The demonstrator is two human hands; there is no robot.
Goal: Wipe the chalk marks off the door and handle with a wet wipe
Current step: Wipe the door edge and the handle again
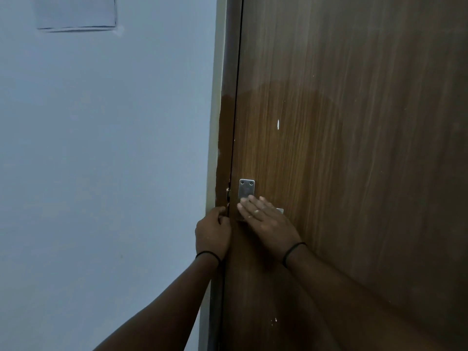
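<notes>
Covering the handle at the door's left edge, the right hand lies flat, fingers spread; no wipe visible. One white chalk mark sits above. Left hand curls closed against the frame.

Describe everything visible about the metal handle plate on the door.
The metal plate is a dull silver rectangle with rounded corners and two screws near its top edge. It sits flat and upright on the brown wooden door, close to the door's left edge. The right hand lies flat over its lower part, hiding the handle; only a small silver bit shows right of the hand.
</notes>
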